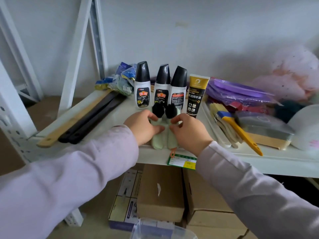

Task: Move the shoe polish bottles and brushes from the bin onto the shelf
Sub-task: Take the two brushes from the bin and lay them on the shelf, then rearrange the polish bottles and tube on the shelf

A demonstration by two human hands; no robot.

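Three white shoe polish bottles with black caps (162, 87) stand in a row at the back of the white shelf (279, 161). A black and gold tube (196, 95) stands upright just right of them. In front of the bottles lie two pale green brushes with black bristles (161, 135), side by side, bristles pointing toward the bottles. My left hand (143, 126) rests on the left brush and my right hand (188, 133) on the right one, fingers curled over them. A clear bin's edge (164, 229) shows at the bottom.
Long black and wooden handles (82, 125) lie at the shelf's left. A yellow-handled brush (240, 130), paint brushes and purple plastic items (238, 92) fill the right side. A green label (182, 161) hangs off the shelf edge. Cardboard boxes (162, 192) sit below.
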